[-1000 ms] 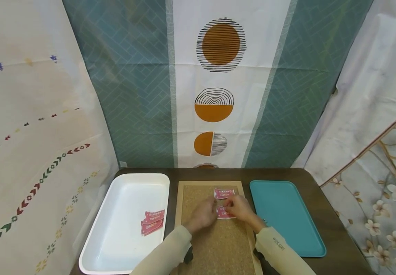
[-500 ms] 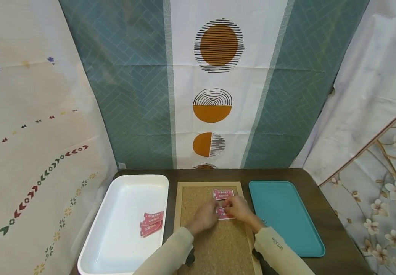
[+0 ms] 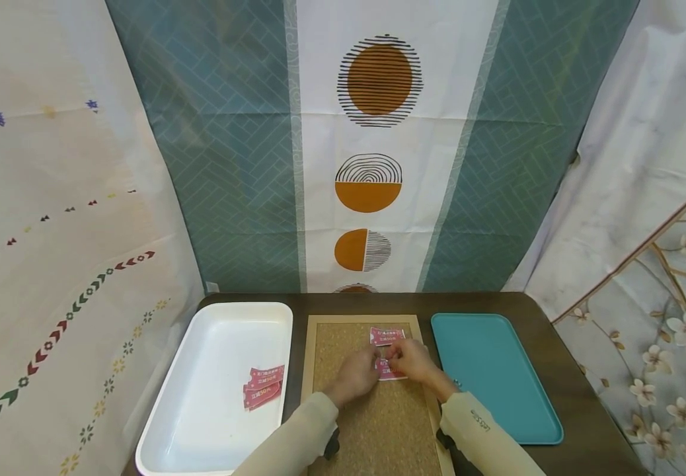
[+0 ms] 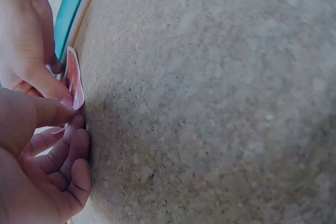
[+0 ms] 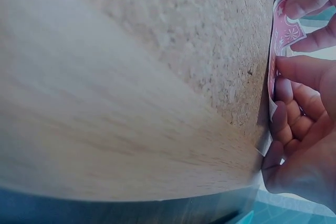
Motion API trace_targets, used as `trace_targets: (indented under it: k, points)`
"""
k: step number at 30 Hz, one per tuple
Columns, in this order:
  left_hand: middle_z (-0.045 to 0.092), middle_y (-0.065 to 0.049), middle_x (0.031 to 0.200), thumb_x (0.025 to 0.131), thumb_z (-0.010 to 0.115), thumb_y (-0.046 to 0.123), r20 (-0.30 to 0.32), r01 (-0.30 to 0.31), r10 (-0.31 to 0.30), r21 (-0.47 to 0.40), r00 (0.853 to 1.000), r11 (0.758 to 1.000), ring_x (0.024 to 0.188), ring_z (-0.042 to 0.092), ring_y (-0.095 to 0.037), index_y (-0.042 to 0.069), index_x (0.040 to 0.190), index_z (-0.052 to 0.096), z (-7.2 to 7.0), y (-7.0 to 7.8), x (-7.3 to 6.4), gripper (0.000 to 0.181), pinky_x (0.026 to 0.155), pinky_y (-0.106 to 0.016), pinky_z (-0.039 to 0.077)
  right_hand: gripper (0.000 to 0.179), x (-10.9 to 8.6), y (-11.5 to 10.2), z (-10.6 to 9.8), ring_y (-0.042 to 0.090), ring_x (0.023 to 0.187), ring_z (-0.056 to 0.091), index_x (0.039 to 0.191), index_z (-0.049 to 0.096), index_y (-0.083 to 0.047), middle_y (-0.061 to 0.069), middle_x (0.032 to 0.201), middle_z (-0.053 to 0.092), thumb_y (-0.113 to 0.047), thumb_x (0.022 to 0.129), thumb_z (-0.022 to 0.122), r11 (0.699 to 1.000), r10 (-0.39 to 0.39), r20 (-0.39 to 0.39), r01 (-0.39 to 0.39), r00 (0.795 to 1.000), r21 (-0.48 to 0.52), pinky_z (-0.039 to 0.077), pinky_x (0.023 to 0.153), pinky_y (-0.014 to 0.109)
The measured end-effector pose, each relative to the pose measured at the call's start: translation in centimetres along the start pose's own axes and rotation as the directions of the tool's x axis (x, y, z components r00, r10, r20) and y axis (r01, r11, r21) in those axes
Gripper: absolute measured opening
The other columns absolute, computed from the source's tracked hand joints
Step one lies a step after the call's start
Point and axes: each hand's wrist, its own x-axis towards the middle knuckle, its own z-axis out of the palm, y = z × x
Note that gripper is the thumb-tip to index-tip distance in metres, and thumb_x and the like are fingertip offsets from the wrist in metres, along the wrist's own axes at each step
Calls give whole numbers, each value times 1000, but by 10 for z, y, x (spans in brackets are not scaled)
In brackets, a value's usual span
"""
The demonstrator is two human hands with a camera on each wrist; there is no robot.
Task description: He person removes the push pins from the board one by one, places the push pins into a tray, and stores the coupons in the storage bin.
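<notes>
On the cork board (image 3: 373,430) a pink paper coupon (image 3: 389,373) with white print sits below another pink coupon (image 3: 386,336) near the top of the board. My left hand (image 3: 355,375) pinches the left end of the lower coupon between thumb and finger. From the other side my right hand (image 3: 412,360) pinches the same coupon at its upper edge. In the right wrist view this coupon (image 5: 282,31) looks slightly bent, close against the cork. Fingers hide part of it.
A white tray (image 3: 212,396) stands left of the board, with several overlapping pink coupons (image 3: 262,387) at its right side. To the right lies a teal tray (image 3: 492,370). Both rest on a dark wooden table (image 3: 575,410) before a patterned curtain (image 3: 242,165).
Both hands stay at the lower coupon with hardly any movement. The head view has shifted slightly; the coupons and trays stay in place.
</notes>
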Motion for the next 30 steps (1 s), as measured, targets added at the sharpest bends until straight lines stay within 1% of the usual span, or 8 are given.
trace_targets:
  k: [4, 9, 14, 18, 22, 26, 30]
  points:
    - [63, -2, 88, 97, 72, 6, 7, 12, -12, 12, 1000, 1000, 67, 56, -13, 5, 120, 65, 2, 2, 1, 24, 55, -28, 44, 8, 0, 1, 1, 13, 67, 56, 87, 73, -7, -1, 74, 65, 0, 88, 77, 1000, 20, 10, -20, 1000, 7, 46, 58, 26]
    - [63, -3, 89, 96, 72, 6, 13, 21, -22, 17, 1000, 1000, 69, 56, -15, 5, 119, 65, 2, 3, 1, 24, 56, -30, 45, 10, 0, 1, 3, 13, 67, 55, 86, 71, -7, -1, 74, 65, 0, 87, 78, 1000, 12, 6, -12, 1000, 13, 47, 58, 26]
    - [63, -2, 88, 97, 72, 6, 16, 22, -22, 11, 1000, 1000, 68, 56, -15, 5, 119, 65, 2, 3, 2, 24, 56, -30, 45, 12, 0, 2, 3, 14, 69, 56, 86, 71, -9, -2, 75, 64, -1, 88, 80, 1000, 16, 4, -16, 1000, 20, 49, 60, 27]
    - [62, -2, 86, 97, 72, 6, 17, 21, -21, 4, 1000, 1000, 68, 56, -15, 6, 118, 65, 4, 0, 4, 22, 55, -29, 45, 12, -2, 2, 3, 14, 69, 56, 87, 70, -9, -2, 75, 64, -2, 89, 79, 999, 19, 2, -19, 1000, 27, 49, 60, 26]
    - [61, -1, 85, 96, 73, 7, 19, 32, -32, 12, 999, 999, 66, 56, -14, 7, 117, 65, 7, -1, 5, 21, 54, -29, 44, 12, -3, 2, 3, 13, 68, 56, 86, 69, -9, -2, 74, 64, -2, 88, 79, 999, 19, 4, -19, 1000, 27, 48, 59, 25]
    - [60, -1, 84, 96, 73, 8, 22, 32, -32, 3, 999, 999, 66, 56, -14, 6, 115, 65, 7, -1, 5, 21, 53, -29, 44, 13, -3, 2, 2, 12, 67, 54, 85, 69, -10, -4, 72, 62, -2, 87, 78, 1000, 5, -10, -5, 1000, 7, 45, 59, 26]
    - [60, -2, 85, 96, 73, 7, 11, 22, -22, 1, 1000, 1000, 67, 56, -15, 6, 115, 64, 5, -1, 5, 21, 55, -29, 45, 13, -2, 0, 4, 12, 67, 53, 84, 69, -13, -5, 71, 61, -5, 88, 77, 998, -33, -35, 31, 999, -52, 43, 62, 29]
